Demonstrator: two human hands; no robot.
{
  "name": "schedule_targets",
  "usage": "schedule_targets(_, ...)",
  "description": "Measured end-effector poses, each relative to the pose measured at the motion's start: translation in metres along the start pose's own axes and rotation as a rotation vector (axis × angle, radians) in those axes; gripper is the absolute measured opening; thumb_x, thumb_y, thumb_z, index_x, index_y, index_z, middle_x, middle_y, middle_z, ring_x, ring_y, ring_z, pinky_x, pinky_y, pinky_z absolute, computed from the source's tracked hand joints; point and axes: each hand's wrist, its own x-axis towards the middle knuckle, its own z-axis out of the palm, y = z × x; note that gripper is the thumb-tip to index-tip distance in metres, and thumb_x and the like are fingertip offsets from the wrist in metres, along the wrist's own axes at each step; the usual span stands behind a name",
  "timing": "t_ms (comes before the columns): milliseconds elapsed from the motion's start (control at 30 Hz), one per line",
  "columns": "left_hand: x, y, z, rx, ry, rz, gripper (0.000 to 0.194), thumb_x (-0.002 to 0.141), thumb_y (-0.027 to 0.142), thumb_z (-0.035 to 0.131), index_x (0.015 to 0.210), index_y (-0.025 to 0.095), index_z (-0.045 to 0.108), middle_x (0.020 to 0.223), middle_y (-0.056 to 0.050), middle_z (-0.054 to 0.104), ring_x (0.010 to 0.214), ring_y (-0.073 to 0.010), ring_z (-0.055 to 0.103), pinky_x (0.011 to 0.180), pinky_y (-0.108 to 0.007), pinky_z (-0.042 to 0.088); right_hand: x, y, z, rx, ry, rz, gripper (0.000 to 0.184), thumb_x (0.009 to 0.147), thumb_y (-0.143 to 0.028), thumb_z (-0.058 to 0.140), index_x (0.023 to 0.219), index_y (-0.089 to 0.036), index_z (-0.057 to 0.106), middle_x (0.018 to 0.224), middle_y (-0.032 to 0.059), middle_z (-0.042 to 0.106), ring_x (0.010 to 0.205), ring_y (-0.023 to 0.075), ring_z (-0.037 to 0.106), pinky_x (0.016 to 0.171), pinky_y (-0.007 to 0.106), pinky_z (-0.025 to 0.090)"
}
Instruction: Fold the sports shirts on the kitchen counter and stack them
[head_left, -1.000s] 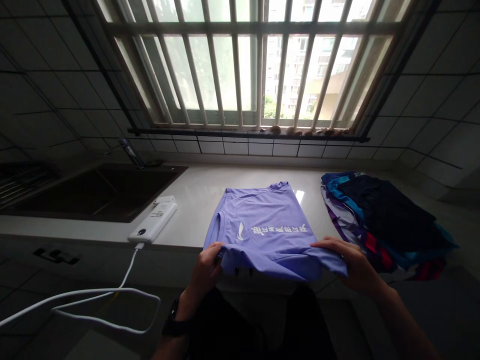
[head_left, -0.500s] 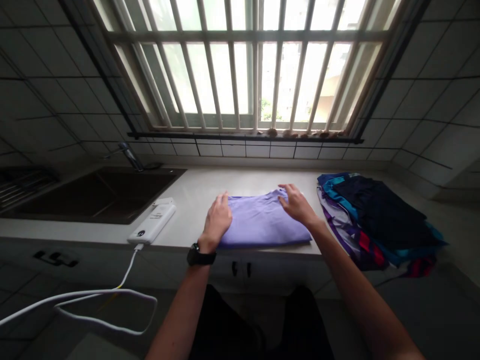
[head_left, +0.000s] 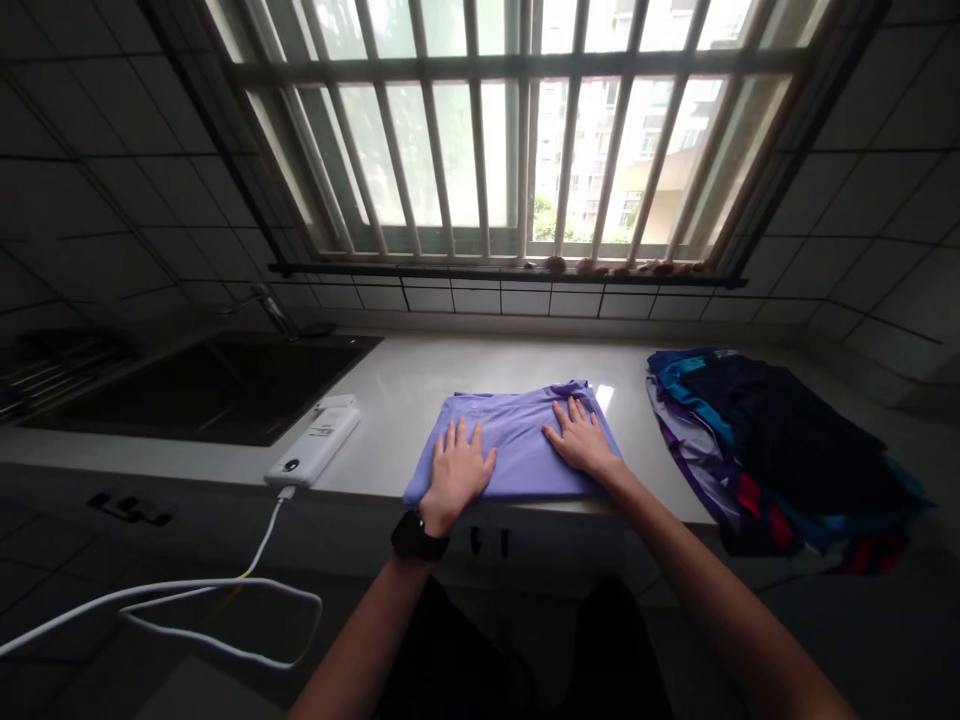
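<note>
The lilac garment (head_left: 517, 450) lies folded into a wide, roughly four-sided panel at the middle of the tabletop (head_left: 420, 370), its near edge running along the tabletop's near edge. The cloth looks thin and smooth, with soft diagonal creases between the hands and a rumpled ridge at the far right corner.

The left hand (head_left: 459, 470) is spread flat on the left part of the cloth, fingers extended and parted, gripping nothing. The right hand (head_left: 581, 440) rests on the right part in the same way, palm down, fingers splayed, with no hold on the fabric. A black watch (head_left: 418, 537) with a dark band circles the left wrist.

The tabletop is pale and glossy, catching a bright patch of light just beyond the garment's right edge. Well to the right sits a loose heap of clothes (head_left: 780, 430): limp black cloth uppermost, with blue, purple, grey and red layers showing at its edges. On the left, a white, round-cornered oblong device (head_left: 315, 445) lies near a dark, angular sink (head_left: 202, 390); a smooth white cable (head_left: 262, 540) loops down from its near end. At the far side, straight bars cross the window (head_left: 499, 160) above glossy white tiles (head_left: 476, 300) with dark joints.
</note>
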Motion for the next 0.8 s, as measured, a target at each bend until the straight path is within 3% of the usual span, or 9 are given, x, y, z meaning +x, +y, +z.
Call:
schedule_targets(100,-0.019,0.0,0.007,0.019,0.102,-0.069,0.067,0.101,0.046,0.048,0.156,0.008,0.049,0.162,-0.029,0.041,0.15,-0.0451,0.04,0.12,-0.063,0.036,-0.003,0.0,-0.002,-0.022,0.03,0.083,0.072,0.108,-0.053,0.028,0.167,-0.013,0.026,0.173,0.0207,0.02,0.161,0.0318,0.019,0.126,0.051,0.022)
schedule_targets(200,-0.022,-0.005,0.015,0.023,0.111,-0.072,0.061,0.104,0.043,0.041,0.157,0.014,0.049,0.162,-0.024,0.043,0.149,-0.0423,0.043,0.119,-0.062,0.038,-0.01,-0.007,-0.002,-0.07,0.082,0.166,0.071,0.107,-0.05,0.03,0.165,-0.009,0.031,0.169,0.0268,0.03,0.157,0.0378,0.028,0.118,0.055,0.033)
schedule_targets(333,0.007,-0.028,0.013,0.007,0.009,-0.047,0.058,0.106,0.036,0.035,0.159,0.018,0.046,0.165,-0.019,0.042,0.152,-0.0361,0.041,0.122,-0.055,0.036,-0.027,-0.019,-0.007,-0.132,0.122,0.209,0.072,0.106,-0.049,0.035,0.157,0.001,0.042,0.151,0.0368,0.048,0.14,0.0444,0.048,0.103,0.056,0.045)
schedule_targets(500,0.049,-0.053,-0.013,0.037,-0.056,0.08,0.055,0.105,0.027,0.033,0.157,0.022,0.049,0.163,-0.013,0.046,0.153,-0.0324,0.04,0.123,-0.054,0.036,-0.046,-0.014,-0.024,-0.161,0.083,0.032,0.064,0.103,-0.057,0.043,0.132,-0.006,0.069,0.132,0.0284,0.065,0.124,0.0388,0.059,0.101,0.051,0.046)
schedule_targets(567,0.048,-0.049,-0.024,0.083,-0.028,0.049,0.054,0.103,0.02,0.035,0.153,0.015,0.053,0.161,-0.018,0.049,0.152,-0.0326,0.041,0.123,-0.05,0.037,-0.05,-0.007,-0.025,-0.136,0.058,-0.108,0.059,0.102,-0.059,0.047,0.129,-0.012,0.071,0.138,0.0242,0.063,0.129,0.037,0.058,0.108,0.051,0.043)
schedule_targets(667,0.022,-0.029,-0.027,0.084,0.034,-0.037,0.051,0.102,0.024,0.041,0.147,0.005,0.056,0.145,-0.03,0.059,0.137,-0.0367,0.057,0.112,-0.049,0.048,-0.055,-0.002,-0.013,-0.068,0.014,-0.236,0.057,0.105,-0.054,0.043,0.152,-0.023,0.055,0.162,0.0172,0.046,0.147,0.036,0.044,0.117,0.057,0.034)
schedule_targets(733,-0.001,-0.014,-0.018,0.023,-0.01,-0.093,0.057,0.103,0.038,0.044,0.148,0.006,0.055,0.133,-0.032,0.064,0.119,-0.04,0.067,0.097,-0.053,0.056,-0.057,-0.008,-0.002,-0.055,0.016,-0.208,0.057,0.109,-0.049,0.035,0.162,-0.028,0.041,0.17,0.0149,0.034,0.156,0.036,0.032,0.12,0.061,0.029)
schedule_targets(800,-0.016,-0.006,-0.006,0.012,-0.034,-0.101,0.062,0.103,0.047,0.044,0.15,0.008,0.055,0.14,-0.034,0.059,0.125,-0.0447,0.064,0.097,-0.057,0.055,-0.059,-0.02,0.005,-0.066,0.043,-0.124,0.057,0.11,-0.047,0.032,0.163,-0.028,0.039,0.171,0.016,0.031,0.157,0.0373,0.028,0.118,0.061,0.03)
